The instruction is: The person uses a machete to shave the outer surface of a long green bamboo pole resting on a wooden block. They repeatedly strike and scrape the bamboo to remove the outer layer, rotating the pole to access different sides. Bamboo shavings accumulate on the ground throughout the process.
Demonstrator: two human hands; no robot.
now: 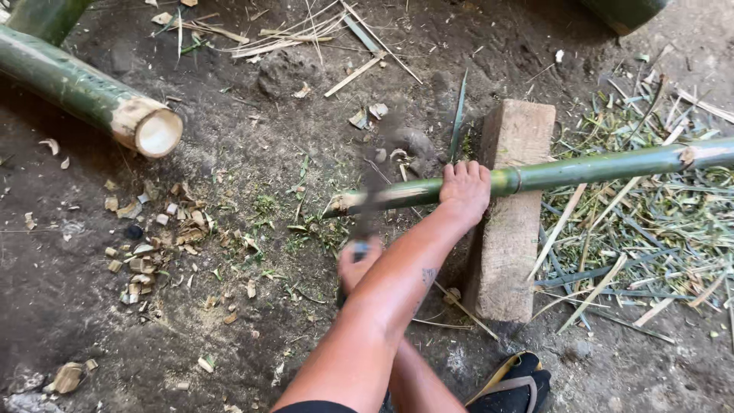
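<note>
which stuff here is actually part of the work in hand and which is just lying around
In use:
- thin green bamboo pole, gripped by the left hand
- wooden block under the pole
- blurred blade tool in the right hand, at the pole's cut end

Lying about:
- thick bamboo culm, upper left
- bamboo chips on the dirt
- green shavings, right
- sandal

The left hand (465,191) lies palm down with its fingers curled over and closed in a firm grip, the forearm stretching straight from the lower middle of the view up and to the right. The right hand (358,264) sits lower and to the left, partly hidden under the left forearm, blurred by motion, its fingers wrapped shut in a fist. The two forearms cross, the left one on top.
</note>
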